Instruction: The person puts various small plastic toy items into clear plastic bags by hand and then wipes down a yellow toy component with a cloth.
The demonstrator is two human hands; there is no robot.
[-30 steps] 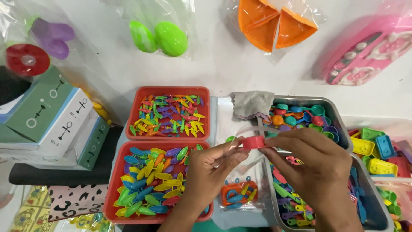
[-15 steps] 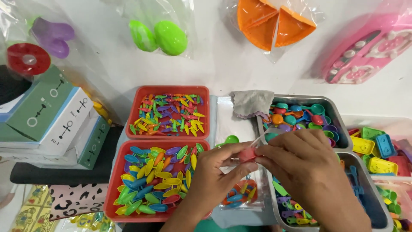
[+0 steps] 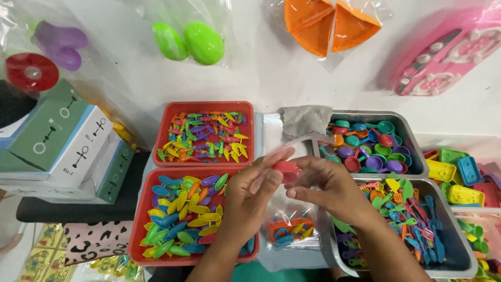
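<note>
1. Two hands work at the middle: the left hand (image 3: 253, 190) and the right hand (image 3: 326, 190).
2. Two red trays: the far red tray (image 3: 204, 106) and the near red tray (image 3: 142, 219).
3. Two metal trays: the far metal tray (image 3: 407, 137) and the near metal tray (image 3: 453, 230).
4. One small red piece (image 3: 286, 167) is pinched between the hands.
5. One filled clear bag (image 3: 289, 232) lies between the trays.
6. Two green egg halves (image 3: 189, 43) hang bagged on the wall.
7. Two orange wedges (image 3: 330, 23) hang bagged beside them.

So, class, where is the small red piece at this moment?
In the head view the small red piece sits at centre, pinched between the left hand and the right hand, above a clear bag of coloured pieces.
</note>
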